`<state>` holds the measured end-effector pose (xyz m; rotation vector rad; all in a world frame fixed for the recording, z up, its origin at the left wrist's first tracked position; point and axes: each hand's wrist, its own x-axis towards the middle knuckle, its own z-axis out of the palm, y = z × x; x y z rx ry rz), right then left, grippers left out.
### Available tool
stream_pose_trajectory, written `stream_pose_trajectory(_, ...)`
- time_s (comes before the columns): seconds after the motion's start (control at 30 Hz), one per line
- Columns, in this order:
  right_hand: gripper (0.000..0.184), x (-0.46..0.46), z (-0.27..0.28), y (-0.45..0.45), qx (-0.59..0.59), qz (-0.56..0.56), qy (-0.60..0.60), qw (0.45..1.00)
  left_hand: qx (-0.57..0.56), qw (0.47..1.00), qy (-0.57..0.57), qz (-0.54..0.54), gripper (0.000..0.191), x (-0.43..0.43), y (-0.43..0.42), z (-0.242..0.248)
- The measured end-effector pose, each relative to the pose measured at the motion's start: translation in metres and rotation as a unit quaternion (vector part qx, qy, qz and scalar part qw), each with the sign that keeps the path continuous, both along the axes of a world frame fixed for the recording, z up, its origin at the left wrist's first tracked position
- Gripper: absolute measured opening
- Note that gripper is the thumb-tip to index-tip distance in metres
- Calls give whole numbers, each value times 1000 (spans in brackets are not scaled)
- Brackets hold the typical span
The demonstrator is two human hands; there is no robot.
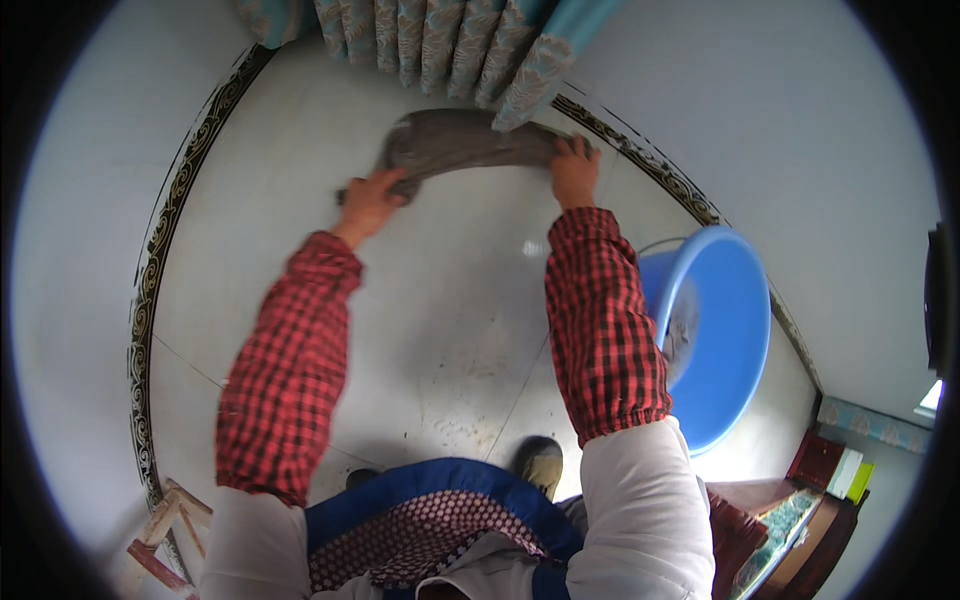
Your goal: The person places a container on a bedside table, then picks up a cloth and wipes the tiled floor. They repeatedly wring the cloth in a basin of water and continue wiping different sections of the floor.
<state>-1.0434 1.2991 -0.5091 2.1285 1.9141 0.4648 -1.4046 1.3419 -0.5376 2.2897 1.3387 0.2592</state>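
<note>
A wet-looking grey-brown cloth [480, 141] lies stretched in a curve on the pale tiled floor [450, 300], just under the hem of the curtain. My left hand [371, 202] grips its left end, and part of the cloth shows beyond the fingers on both sides. At the other end my right hand [576, 172] holds the cloth with the fingers spread over it. Both hands are low, close to the floor. To the right of my right forearm stands a blue plastic bucket [720, 337] with a wire handle; a little murky water seems to show inside it.
Pleated blue-and-beige curtains [439, 45] hang at the top. Patterned dark skirting [180, 187] borders the walls on both sides. Dirt specks [472, 364] mark the tiles near my shoe [540, 461]. A worn wooden stool [169, 525] stands lower left, and dark red furniture [750, 532] lower right.
</note>
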Motion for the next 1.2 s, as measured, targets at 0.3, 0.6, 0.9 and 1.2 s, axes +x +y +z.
stream_pose_trajectory(0.3, 43, -30, -26, -69, -154, -339, 154, 915, -76, 988, -55, -119, 47, 67, -147, 9)
stream_pose_trajectory(0.6, 52, -166, -38, -314, -323, -167, 57, 930, -234, 850, -35, -471, 36, -21, -328, -15)
stream_pose_trajectory(0.9, 28, -229, 33, -371, -600, 79, 286, 743, -473, 669, 133, -558, 32, -26, -374, 0)
stream_pose_trajectory(1.2, 15, -134, 38, -132, -104, 26, 339, 935, -581, 788, -157, -133, 44, -23, -78, 62)
